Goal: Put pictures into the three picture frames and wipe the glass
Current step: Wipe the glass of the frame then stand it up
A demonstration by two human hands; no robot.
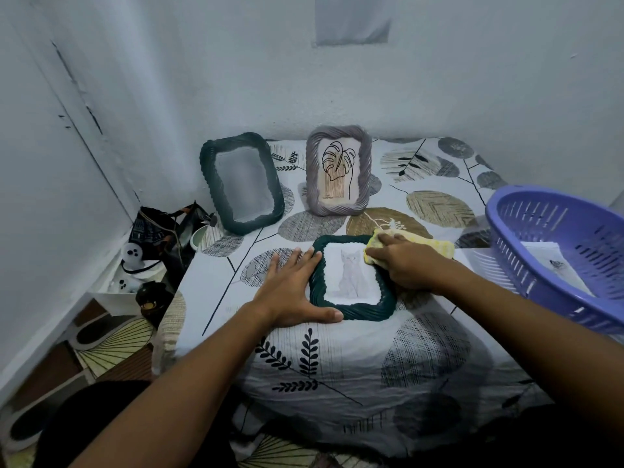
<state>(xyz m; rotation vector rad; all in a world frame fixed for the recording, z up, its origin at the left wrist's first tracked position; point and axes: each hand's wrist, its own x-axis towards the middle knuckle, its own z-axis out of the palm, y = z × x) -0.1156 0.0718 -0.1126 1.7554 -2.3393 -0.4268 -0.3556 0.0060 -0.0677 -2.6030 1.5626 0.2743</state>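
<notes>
A dark green frame (366, 312) with a cat picture lies flat on the leaf-patterned table cover (337, 359). My left hand (293, 292) rests flat against its left edge, fingers straight, thumb along the bottom rim. My right hand (401, 265) presses a yellow cloth (429, 246) onto the glass at the frame's upper right corner, fingers curled over it. Behind stand a second dark green frame (241, 184), its inside grey and blurred, and a grey frame (339, 170) holding a leaf drawing.
A purple slotted basket (553, 251) with paper inside sits at the right edge of the table. Left of the table, on the floor, are a white box (118, 298) with small items and a dark bag (162, 228). Walls close in behind and left.
</notes>
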